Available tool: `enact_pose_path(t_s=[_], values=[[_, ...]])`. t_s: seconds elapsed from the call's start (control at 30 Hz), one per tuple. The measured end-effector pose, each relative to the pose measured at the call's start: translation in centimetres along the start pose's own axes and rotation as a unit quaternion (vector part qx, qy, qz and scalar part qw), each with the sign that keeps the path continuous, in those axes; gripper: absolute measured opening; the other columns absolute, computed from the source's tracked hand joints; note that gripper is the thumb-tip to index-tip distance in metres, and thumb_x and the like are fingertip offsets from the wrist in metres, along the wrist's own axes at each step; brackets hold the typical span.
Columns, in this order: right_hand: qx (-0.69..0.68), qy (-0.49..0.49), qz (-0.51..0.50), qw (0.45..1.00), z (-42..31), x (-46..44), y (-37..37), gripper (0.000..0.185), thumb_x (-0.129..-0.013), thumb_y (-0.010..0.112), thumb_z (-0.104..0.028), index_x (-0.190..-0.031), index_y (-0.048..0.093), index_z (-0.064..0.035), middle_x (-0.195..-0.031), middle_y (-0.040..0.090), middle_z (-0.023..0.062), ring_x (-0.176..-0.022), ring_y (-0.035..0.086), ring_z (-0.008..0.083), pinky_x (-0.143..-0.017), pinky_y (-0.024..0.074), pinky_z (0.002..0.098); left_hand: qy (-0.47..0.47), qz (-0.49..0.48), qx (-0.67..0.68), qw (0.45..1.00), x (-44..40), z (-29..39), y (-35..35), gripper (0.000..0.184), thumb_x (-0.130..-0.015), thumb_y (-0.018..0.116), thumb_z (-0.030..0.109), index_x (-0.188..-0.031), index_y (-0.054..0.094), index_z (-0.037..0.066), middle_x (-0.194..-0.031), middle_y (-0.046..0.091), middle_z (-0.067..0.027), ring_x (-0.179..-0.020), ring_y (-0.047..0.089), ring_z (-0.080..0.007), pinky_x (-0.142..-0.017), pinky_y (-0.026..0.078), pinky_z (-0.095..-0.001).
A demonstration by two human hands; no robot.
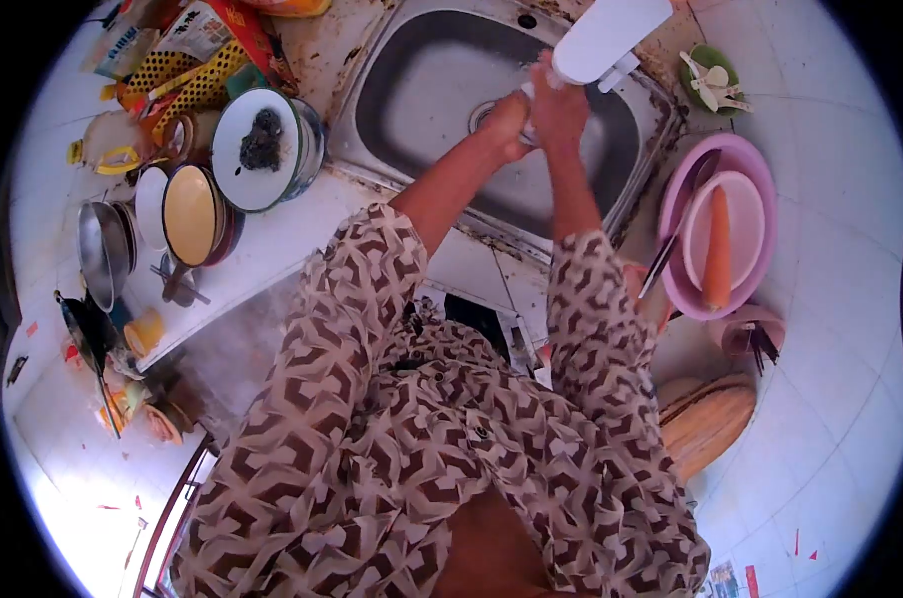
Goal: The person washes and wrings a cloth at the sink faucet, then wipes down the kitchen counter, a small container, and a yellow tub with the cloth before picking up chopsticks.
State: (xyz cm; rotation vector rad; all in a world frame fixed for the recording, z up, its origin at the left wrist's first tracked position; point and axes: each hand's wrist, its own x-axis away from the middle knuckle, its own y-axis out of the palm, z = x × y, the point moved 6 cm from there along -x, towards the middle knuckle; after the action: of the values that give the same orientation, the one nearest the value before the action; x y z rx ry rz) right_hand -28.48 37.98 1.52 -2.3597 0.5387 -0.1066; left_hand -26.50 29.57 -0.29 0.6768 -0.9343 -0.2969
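Note:
Both my hands are over the stainless steel sink [401, 110], close together below a white tap unit [611, 40]. My left hand [507, 124] is curled, its fingers bent towards my right hand. My right hand [559, 108] is raised beside it, with its fingertips close to the underside of the tap unit. A small whitish patch shows between the two hands; whether it is water, foam or an object I cannot tell. The drain [482, 116] is partly hidden behind my left hand.
On the left counter are a white enamel basin [234, 164] with a dark scouring pad [262, 142], a yellow pan [189, 214], a metal bowl [101, 254] and food packets [187, 60]. To the right, a carrot [718, 249] and knife [682, 219] lie in pink basins [765, 189], near a green bowl [725, 65] of spoons.

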Motion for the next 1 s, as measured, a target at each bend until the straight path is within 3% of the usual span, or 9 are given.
enact_pose_path(t_s=[0.13,0.23,0.33,0.43,0.53,0.63,0.73,0.93,1.0], values=[[-0.124,0.127,-0.023,0.984,1.6,-0.6,-0.9,0.036,-0.079,0.060,-0.027,-0.104,0.061,-0.0010,-0.108,0.061,0.0221,-0.103,0.056,0.0371,-0.091,0.0419,0.0447,-0.006,0.042,-0.071,0.997,0.3,1.0,1.2,0.033,-0.095,0.045,0.027,-0.121,0.049,0.009,-0.114,0.059,-0.0076,-0.099,0.060,-0.0219,-0.085,0.051,-0.0395],[-0.241,0.047,0.056,0.968,-0.9,1.3,-0.9,0.039,-0.080,0.060,-0.024,-0.112,0.058,-0.0014,-0.109,0.060,0.0216,-0.104,0.056,0.0354,-0.085,0.0455,0.0434,-0.004,0.092,-0.036,0.995,-2.9,1.1,-1.5,0.028,-0.094,0.046,0.025,-0.116,0.053,0.008,-0.109,0.061,-0.0085,-0.097,0.062,-0.0218,-0.083,0.053,-0.0390],[-0.245,0.037,-0.028,0.968,-1.6,2.9,-2.7,0.047,-0.081,0.062,-0.023,-0.122,0.051,-0.0019,-0.111,0.059,0.0176,-0.106,0.056,0.0302,-0.080,0.0484,0.0396,0.030,-0.069,-0.034,0.997,-4.9,2.1,-1.0,0.030,-0.094,0.044,0.028,-0.110,0.058,0.007,-0.104,0.064,-0.0092,-0.092,0.064,-0.0223,-0.079,0.054,-0.0434],[-0.435,0.252,0.049,0.863,2.7,2.1,-5.1,0.051,-0.085,0.061,-0.025,-0.126,0.046,-0.0002,-0.111,0.056,0.0151,-0.108,0.054,0.0262,-0.080,0.0485,0.0367,-0.012,-0.027,0.021,0.999,-4.7,1.4,-0.8,0.028,-0.093,0.043,0.025,-0.106,0.060,0.006,-0.103,0.064,-0.0102,-0.090,0.065,-0.0241,-0.079,0.054,-0.0436],[-0.377,0.355,0.060,0.853,7.8,-0.5,-4.0,0.047,-0.090,0.056,-0.026,-0.124,0.043,0.0041,-0.106,0.055,0.0161,-0.101,0.058,0.0277,-0.076,0.0506,0.0368,-0.047,0.021,0.036,0.998,-3.1,0.7,-1.0,0.025,-0.092,0.043,0.017,-0.107,0.058,0.004,-0.102,0.064,-0.0116,-0.088,0.065,-0.0263,-0.079,0.055,-0.0414],[-0.468,0.389,0.001,0.793,10.1,-2.9,-2.7,0.039,-0.092,0.050,-0.020,-0.119,0.042,0.0062,-0.101,0.057,0.0193,-0.089,0.060,0.0297,-0.072,0.0529,0.0379,-0.078,-0.063,0.140,0.985,-3.9,-0.5,-1.3,0.026,-0.093,0.041,0.016,-0.107,0.058,0.003,-0.102,0.064,-0.0132,-0.088,0.065,-0.0267,-0.079,0.055,-0.0424],[-0.551,0.415,-0.063,0.721,10.9,-4.6,-1.3,0.031,-0.095,0.044,-0.015,-0.115,0.041,0.0083,-0.095,0.058,0.0225,-0.078,0.062,0.0316,-0.067,0.0551,0.0389,-0.065,-0.057,0.113,0.990,-4.1,-0.7,-1.6,0.027,-0.095,0.038,0.018,-0.110,0.054,0.003,-0.099,0.064,-0.0121,-0.085,0.066,-0.0250,-0.073,0.057,-0.0424],[-0.547,0.459,-0.080,0.695,14.2,-6.2,0.6,0.026,-0.096,0.037,-0.015,-0.108,0.042,0.0075,-0.091,0.060,0.0228,-0.075,0.062,0.0294,-0.058,0.0552,0.0357,-0.031,-0.058,0.079,0.995,-3.9,0.0,-1.7,0.025,-0.095,0.040,0.021,-0.108,0.054,0.005,-0.098,0.064,-0.0102,-0.083,0.066,-0.0228,-0.071,0.058,-0.0393],[-0.635,0.439,-0.161,0.616,16.4,-7.8,1.3,0.023,-0.096,0.037,-0.013,-0.106,0.042,0.0065,-0.092,0.060,0.0225,-0.075,0.062,0.0279,-0.056,0.0548,0.0347,-0.015,-0.035,0.101,0.994,-4.1,0.2,-2.3,0.024,-0.095,0.041,0.021,-0.107,0.054,0.005,-0.098,0.064,-0.0097,-0.084,0.066,-0.0222,-0.073,0.057,-0.0391]])
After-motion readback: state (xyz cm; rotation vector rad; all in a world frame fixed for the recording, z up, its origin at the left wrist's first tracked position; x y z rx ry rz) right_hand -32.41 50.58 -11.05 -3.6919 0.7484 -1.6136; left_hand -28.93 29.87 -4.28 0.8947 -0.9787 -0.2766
